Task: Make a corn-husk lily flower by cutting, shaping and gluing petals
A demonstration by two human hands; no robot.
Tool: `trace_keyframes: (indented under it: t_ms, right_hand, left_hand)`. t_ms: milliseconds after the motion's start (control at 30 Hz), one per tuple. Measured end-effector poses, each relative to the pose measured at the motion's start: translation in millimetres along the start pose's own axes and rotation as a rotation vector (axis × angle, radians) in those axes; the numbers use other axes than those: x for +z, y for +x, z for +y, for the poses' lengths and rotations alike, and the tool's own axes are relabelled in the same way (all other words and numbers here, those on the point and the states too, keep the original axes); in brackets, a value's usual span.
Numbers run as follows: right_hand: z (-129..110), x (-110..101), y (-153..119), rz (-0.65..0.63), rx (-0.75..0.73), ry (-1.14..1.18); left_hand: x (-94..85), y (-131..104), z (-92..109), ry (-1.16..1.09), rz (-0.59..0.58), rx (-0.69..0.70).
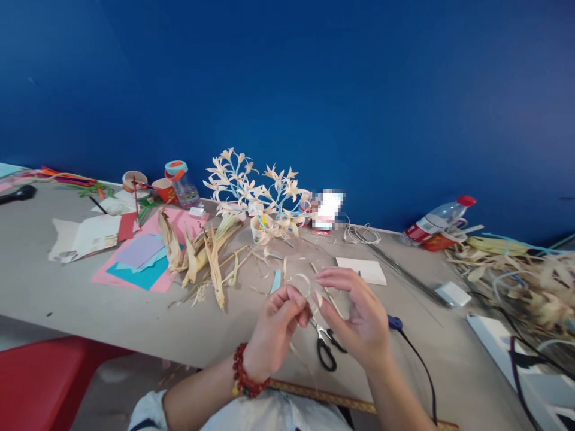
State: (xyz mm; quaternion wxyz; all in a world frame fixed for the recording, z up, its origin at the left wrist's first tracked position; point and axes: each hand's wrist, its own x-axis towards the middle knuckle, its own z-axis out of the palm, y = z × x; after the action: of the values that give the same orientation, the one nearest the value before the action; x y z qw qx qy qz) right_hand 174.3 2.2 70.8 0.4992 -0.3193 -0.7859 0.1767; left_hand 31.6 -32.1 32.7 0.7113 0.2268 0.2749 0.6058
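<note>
My left hand (281, 320), with a red bead bracelet at its wrist, is closed in a pinch on a thin pale corn husk strip (303, 279) that curls up above the fingertips. Close beside it, my right hand (357, 317) is open, its thumb and fingers spread apart around the air near the strip. Black-handled scissors (327, 357) lie on the table below and between the hands, their blades partly hidden. Beyond the hands stand pale husk flowers (269, 194) on light blue stems, in a small cup (257, 230).
Dried corn husks (215, 269) and coloured paper (139, 263) lie to the left. A white card (366, 270), thin wires (411, 278) and a leaning bottle (438, 221) are to the right. A power strip (498, 350) and a husk heap (539, 287) fill the far right.
</note>
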Motion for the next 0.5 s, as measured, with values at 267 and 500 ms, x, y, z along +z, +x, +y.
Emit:
trace_keyframes:
  t_ms: [267, 500]
  right_hand:
    - [-1.7, -0.6, 1.2, -0.001, 0.005, -0.021]
    - [-0.3, 1.6, 0.7, -0.004, -0.015, -0.044]
  left_hand:
    - [0.7, 2.9, -1.3, -0.211, -0.071, -0.115]
    - [1.9, 1.2, -1.0, -0.185, -0.091, -0.103]
